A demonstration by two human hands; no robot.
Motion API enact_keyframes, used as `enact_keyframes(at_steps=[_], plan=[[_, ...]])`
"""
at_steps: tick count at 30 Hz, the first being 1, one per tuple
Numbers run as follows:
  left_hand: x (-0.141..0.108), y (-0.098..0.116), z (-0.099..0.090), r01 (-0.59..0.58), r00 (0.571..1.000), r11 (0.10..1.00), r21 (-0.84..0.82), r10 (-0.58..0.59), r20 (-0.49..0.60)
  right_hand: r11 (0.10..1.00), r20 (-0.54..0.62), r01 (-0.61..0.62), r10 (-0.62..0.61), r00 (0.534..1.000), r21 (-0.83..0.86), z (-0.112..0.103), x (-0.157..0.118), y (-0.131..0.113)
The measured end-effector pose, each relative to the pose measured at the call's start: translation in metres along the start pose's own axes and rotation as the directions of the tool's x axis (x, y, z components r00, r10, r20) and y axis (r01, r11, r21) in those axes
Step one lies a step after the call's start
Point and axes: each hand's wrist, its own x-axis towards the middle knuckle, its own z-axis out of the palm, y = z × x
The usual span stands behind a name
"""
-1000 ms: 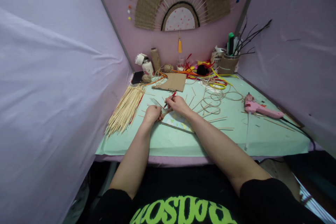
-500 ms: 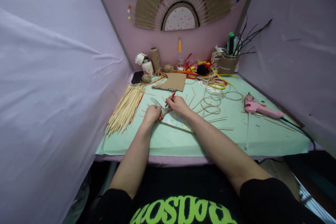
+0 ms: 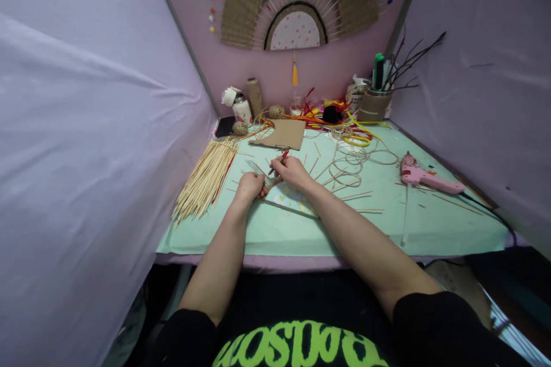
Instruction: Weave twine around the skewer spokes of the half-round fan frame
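Note:
A pen with a red end [image 3: 284,155] is pinched in my right hand [image 3: 294,172], its tip slanting down to the left. My left hand [image 3: 250,186] is closed at the near end of a clear ruler [image 3: 255,168], pressing it down by the left edge of a half-round board. That board [image 3: 295,199] has a pale blue and yellow patterned face and a brown rim. My right wrist covers part of it. Thin sticks [image 3: 322,169] fan out from around the board's curved side.
A bundle of thin sticks [image 3: 206,180] lies to the left. Cut cardboard [image 3: 286,133] lies behind my hands, with loose twine [image 3: 350,160] to its right. A pink glue gun [image 3: 430,179] with a cord rests at the right. A bottle [image 3: 241,109] and a pot [image 3: 375,105] stand at the back.
My right hand and the pen have shifted very slightly to the left. My left hand, the ruler and the board look the same.

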Motion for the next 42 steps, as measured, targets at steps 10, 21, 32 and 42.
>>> enact_keyframes(at_steps=[10,21,32,42], plan=[[-0.008,0.007,-0.002,0.006,1.0,1.0,-0.009,-0.006,-0.01,0.999,-0.022,0.02,-0.02,1.0,-0.03,-0.003,-0.002,-0.003],[-0.013,0.003,-0.009,-0.118,0.967,0.938,-0.327,0.034,-0.251,0.969,0.097,0.133,-0.115,0.989,-0.207,-0.033,-0.016,-0.026],[-0.016,0.003,-0.013,-0.272,0.933,0.816,-0.509,0.094,-0.347,0.853,0.435,0.297,-0.093,0.896,-0.43,-0.014,-0.041,-0.012],[-0.014,0.003,-0.007,-0.039,0.977,0.882,-0.47,-0.064,-0.201,0.795,0.272,0.221,-0.074,0.959,-0.565,-0.007,-0.05,-0.018]])
